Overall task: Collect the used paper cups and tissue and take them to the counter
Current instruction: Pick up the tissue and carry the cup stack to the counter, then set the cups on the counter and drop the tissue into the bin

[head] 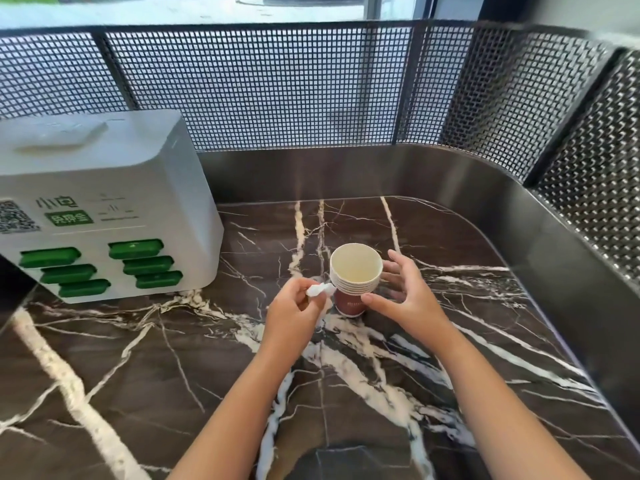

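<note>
A stack of paper cups (353,282), nested one inside another with white rims showing and a reddish-brown wall below, stands upright on the dark veined marble counter (138,375), roughly at the middle of the scene. The top cup's inside looks empty, though a faint yellowish tint at the bottom may be residue.

The left hand (294,306) sits just left of the stack, fingers curled closed around a small crumpled white tissue (317,289); the tissue's tip reaches the stack's rims and seems to touch them. The right hand (405,292) is just right of the stack, spread wide and cupped toward it, thumb near the lower wall and fingers curving behind the far side; whether any finger touches the cups is hard to tell.

At the far left stands a white charging station (104,202) with green slots. A perforated metal screen (294,84) runs along the far and right edges.
</note>
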`<state>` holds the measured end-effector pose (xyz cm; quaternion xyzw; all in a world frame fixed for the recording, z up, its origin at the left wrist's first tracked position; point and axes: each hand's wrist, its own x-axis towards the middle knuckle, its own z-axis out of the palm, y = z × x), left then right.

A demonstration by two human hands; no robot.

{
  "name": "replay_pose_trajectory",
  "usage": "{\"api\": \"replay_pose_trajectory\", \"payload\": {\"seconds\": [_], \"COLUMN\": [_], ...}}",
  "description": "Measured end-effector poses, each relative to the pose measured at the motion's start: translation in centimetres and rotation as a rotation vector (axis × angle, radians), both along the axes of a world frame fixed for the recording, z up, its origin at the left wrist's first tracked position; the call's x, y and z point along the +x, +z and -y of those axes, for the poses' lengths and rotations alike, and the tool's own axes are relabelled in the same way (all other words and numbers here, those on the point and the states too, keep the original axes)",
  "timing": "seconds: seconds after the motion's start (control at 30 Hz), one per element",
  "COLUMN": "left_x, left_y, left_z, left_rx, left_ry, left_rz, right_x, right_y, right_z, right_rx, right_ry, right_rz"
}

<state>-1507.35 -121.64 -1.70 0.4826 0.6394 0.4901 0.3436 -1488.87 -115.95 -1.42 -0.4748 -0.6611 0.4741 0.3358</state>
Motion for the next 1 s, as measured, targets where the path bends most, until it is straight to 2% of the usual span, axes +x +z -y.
{"api": "replay_pose_trajectory", "payload": {"seconds": [0.37,0.57,0.67,0.8,1.0], "left_x": [1.7,2.5,3.2,4.5,7.5], "left_y": [2.5,1.7,1.2,1.4,1.3], "left_z": [6.0,9.9,11.4,13.0,16.0], "left_rx": [0.097,0.118,0.098,0.114,0.093], "left_ry": [-0.179,-0.261,-0.292,-0.312,-0.315], "left_rz": [0.102,0.142,0.125,0.165,0.175], "right_x": [0.2,-0.7,-0.5,0.5,3.5], "right_y": [3.1,3.3,3.1,3.3,3.0], "right_z": [8.6,14.0,16.5,18.5,21.0], "right_rx": [0.143,0.09,0.097,0.089,0.108], "right_ry": [-0.155,-0.098,-0.091,-0.074,-0.044], "right_rz": [-0.074,-0.095,-0.04,0.011,-0.013]}}
